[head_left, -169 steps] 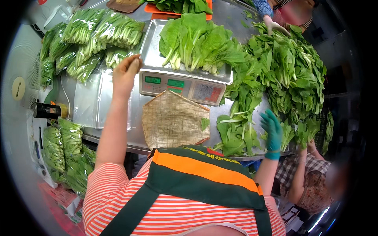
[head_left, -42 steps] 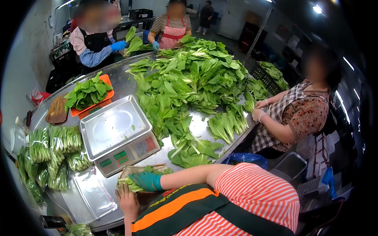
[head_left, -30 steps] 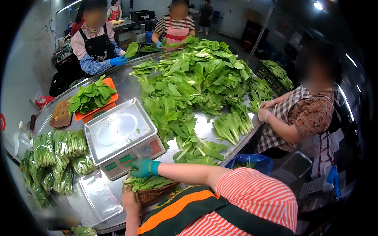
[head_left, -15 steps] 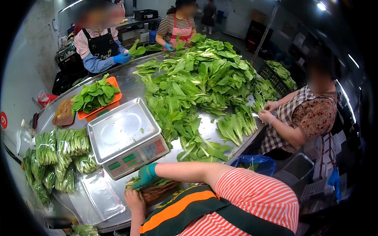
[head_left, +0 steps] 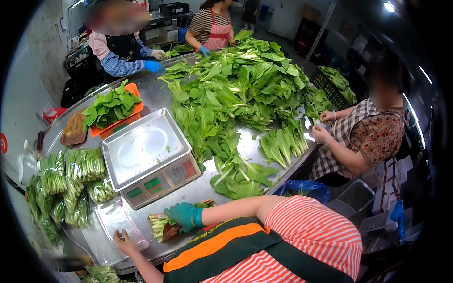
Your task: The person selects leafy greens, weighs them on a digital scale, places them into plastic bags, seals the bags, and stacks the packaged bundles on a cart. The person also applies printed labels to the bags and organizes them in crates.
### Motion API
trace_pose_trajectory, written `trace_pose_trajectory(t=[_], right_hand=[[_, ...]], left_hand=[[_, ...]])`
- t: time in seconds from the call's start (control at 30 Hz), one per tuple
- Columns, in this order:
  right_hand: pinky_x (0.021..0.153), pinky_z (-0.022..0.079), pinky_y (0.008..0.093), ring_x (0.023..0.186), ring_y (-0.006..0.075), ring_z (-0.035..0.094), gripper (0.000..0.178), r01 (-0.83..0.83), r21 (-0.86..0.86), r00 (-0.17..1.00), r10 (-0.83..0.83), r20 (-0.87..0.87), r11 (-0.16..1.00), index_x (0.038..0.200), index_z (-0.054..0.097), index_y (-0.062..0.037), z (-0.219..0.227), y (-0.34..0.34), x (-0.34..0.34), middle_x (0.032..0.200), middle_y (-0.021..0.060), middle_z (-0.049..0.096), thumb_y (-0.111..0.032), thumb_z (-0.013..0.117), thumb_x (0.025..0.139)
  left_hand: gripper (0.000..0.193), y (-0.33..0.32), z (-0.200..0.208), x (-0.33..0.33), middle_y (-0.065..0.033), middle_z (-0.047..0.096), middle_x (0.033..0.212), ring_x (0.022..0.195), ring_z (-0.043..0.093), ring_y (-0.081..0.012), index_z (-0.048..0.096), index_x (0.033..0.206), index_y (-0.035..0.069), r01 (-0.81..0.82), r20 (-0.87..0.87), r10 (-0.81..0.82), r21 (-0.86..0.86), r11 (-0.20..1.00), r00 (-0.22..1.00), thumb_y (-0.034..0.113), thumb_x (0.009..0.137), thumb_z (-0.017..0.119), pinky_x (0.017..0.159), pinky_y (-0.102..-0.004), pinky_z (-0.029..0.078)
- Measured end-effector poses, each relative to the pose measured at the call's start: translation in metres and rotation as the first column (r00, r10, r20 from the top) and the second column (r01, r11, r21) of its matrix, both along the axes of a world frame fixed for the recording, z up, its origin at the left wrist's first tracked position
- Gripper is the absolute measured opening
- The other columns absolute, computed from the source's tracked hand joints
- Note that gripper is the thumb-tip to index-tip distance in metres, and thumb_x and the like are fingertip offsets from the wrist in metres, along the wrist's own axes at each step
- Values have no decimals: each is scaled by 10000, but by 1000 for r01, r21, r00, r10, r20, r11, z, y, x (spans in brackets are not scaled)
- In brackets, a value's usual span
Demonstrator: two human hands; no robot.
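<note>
My right hand (head_left: pixel 185 216), in a teal glove, is closed over a bundle of leafy greens (head_left: pixel 158 227) that lies near the table's front edge. Its pale stem ends point left. A brown sheet or wrap (head_left: pixel 171 232) shows around the bundle; how far it goes round is hidden by the glove. To the left, my bare left hand (head_left: pixel 124 242) is at a stack of clear plastic bags (head_left: pixel 111 221), fingers apart and holding nothing visible. Just beyond my hands stands a scale (head_left: pixel 163 184) with a bare steel pan (head_left: pixel 146 146).
Bagged greens (head_left: pixel 71 177) are stacked at the left. Behind the scale, an orange tray (head_left: pixel 135 92) holds loose leaves beside a brown slab (head_left: pixel 74 129). A big heap of greens (head_left: pixel 245 85) covers the table's middle. Co-workers stand across and at the right, near a blue-lined bin (head_left: pixel 309 188).
My left hand has left the bundle and moved down-left to the plastic bags. The right hand now grips the bundle from above, its stem ends in sight. Across the table, a co-worker's hand has lowered.
</note>
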State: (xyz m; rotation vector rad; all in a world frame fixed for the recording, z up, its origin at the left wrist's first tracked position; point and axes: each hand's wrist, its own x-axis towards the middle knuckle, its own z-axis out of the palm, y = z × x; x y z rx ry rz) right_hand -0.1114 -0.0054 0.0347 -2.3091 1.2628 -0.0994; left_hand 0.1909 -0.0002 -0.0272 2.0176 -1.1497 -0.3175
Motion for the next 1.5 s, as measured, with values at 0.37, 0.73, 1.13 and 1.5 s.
trace_pose_trajectory(t=[0.37, 0.73, 1.13, 1.5], right_hand=[[728, 475, 410, 884, 324, 584, 775, -33, 60, 999, 35, -35, 998, 1140, 413, -8, 8, -4, -3, 978, 171, 560, -357, 787, 557], [725, 483, 398, 873, 322, 589, 820, -23, 30, 1000, 24, -6, 999, 1139, 437, 17, 9, 1, -4, 969, 179, 578, -353, 804, 506], [747, 485, 416, 894, 326, 599, 722, -62, 118, 998, 62, 1, 991, 1138, 484, -87, 8, -15, -4, 1012, 154, 589, -392, 775, 551], [790, 450, 417, 926, 363, 561, 672, -188, 51, 945, 167, 282, 981, 1164, 497, -82, 10, -16, -3, 1007, 182, 588, -486, 686, 661]], left_hand=[[232, 11, -36, 20, -109, 529, 837, 742, 521, -251, 593, 890, 15, -44, 280, 31, 43, 998, 960, 169, 744, 689, 674, -360, 427], [218, 6, -75, 52, -109, 572, 830, 731, 539, -246, 619, 789, -9, -51, -18, 51, -13, 999, 999, 199, 837, 570, 667, -355, 429], [210, -14, -50, 103, -101, 512, 717, 625, 491, -204, 498, 809, -21, -130, 276, 154, -102, 986, 949, 167, 900, 476, 586, -332, 412], [218, 37, -18, -55, -158, 630, 807, 758, 608, -245, 649, 979, 28, 158, -311, -155, -16, 987, 937, 157, 819, 576, 691, -338, 462]])
